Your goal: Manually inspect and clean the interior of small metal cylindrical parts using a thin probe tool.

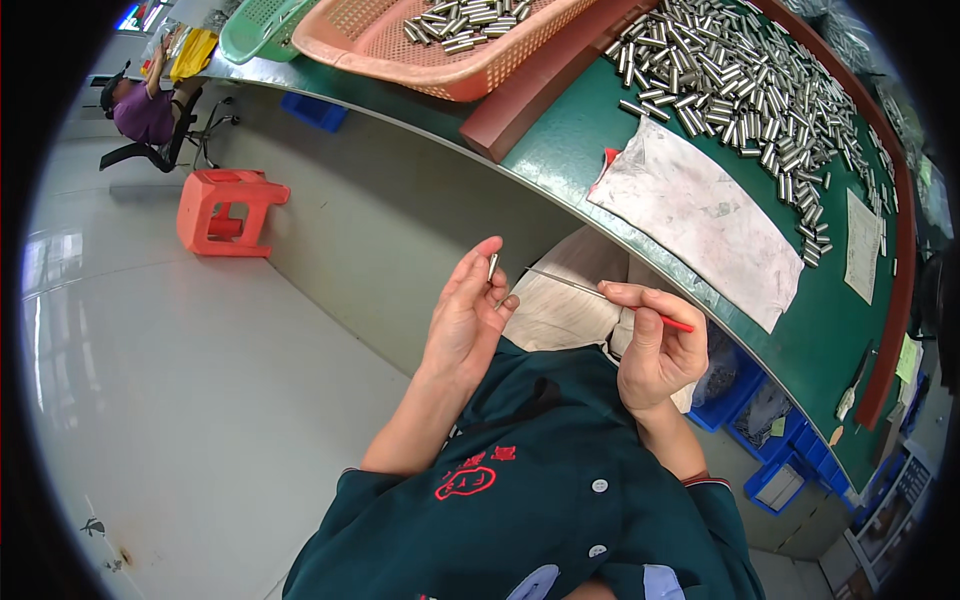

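My left hand (468, 300) is raised over my lap, its fingers closed round a small shiny metal cylinder (492, 266). Another bit of metal shows lower in the same hand, by the curled fingers. In my right hand (662, 345) a thin tool with a red handle (675, 323) and a slim metal shaft is pinched between thumb and fingers. The shaft's tip points left at the cylinder, a short gap away. Beyond both hands, a stained white cloth (700, 220) lies at the edge of the green table (560, 150).
A large pile of metal cylinders (740, 90) covers the table behind a reddish-brown rail (550, 90). A pink basket (470, 75) holds more. Blue bins (770, 430) stand under the table. A red stool (225, 210) and a seated person (145, 110) are at far left.
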Demonstrator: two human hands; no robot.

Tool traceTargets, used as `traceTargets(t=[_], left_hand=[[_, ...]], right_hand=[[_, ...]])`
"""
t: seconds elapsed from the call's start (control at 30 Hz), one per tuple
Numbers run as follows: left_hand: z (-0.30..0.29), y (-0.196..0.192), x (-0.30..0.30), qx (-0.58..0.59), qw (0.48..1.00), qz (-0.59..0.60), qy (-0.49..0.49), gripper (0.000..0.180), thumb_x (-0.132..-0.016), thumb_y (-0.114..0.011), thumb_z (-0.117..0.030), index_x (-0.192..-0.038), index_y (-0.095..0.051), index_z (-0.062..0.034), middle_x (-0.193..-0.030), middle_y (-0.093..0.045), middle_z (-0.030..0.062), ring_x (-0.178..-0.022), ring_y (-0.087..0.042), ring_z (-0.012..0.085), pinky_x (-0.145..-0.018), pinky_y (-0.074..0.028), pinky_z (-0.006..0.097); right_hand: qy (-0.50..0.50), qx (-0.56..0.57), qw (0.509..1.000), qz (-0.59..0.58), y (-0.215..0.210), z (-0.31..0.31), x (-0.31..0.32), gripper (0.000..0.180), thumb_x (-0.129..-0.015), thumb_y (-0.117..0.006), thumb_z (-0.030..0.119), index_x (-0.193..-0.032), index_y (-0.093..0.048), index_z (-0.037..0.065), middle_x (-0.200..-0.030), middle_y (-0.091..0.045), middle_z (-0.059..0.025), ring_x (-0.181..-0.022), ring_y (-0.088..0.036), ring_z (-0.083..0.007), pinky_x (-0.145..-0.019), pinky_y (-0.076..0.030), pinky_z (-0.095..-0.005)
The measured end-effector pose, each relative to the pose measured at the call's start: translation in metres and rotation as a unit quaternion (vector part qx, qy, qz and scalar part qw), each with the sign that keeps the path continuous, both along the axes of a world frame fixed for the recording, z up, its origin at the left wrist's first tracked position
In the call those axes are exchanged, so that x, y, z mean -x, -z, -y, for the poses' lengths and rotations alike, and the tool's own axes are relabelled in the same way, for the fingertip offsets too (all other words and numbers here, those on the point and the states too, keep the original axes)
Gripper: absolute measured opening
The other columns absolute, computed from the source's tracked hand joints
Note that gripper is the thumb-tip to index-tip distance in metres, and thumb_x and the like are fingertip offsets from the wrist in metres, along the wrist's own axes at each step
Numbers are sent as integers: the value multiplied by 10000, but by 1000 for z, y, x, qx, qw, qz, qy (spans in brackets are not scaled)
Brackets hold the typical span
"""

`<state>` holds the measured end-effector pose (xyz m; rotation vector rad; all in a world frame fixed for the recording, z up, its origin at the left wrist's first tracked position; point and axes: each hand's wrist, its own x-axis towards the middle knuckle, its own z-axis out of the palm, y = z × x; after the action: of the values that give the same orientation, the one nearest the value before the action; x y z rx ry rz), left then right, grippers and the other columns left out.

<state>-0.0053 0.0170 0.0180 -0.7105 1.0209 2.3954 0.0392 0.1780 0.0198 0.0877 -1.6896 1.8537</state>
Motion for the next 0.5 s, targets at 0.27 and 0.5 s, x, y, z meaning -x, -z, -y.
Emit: traceTargets(t=[0.27,0.5], left_hand=[[2,2,3,-28,999,-18,22,252,-882,-471,-189,-1076,-449,-30,-723,-471,22,-655,-419,90,-657,-389,233],[1,1,4,-42,998,-22,35,255,-873,-485,-168,-1080,-451,-23,-741,-478,29,-673,-418,92,-676,-392,235]], right_hand=[[-2,25,998,-65,-6,-3,1,111,-851,-443,-22,-959,-442,-52,-823,-599,-225,-777,-614,-277,-716,-510,-359],[3,11,997,-81,-10,-7,0,120,-864,-441,14,-967,-427,-47,-817,-599,-235,-767,-614,-291,-710,-509,-371]])
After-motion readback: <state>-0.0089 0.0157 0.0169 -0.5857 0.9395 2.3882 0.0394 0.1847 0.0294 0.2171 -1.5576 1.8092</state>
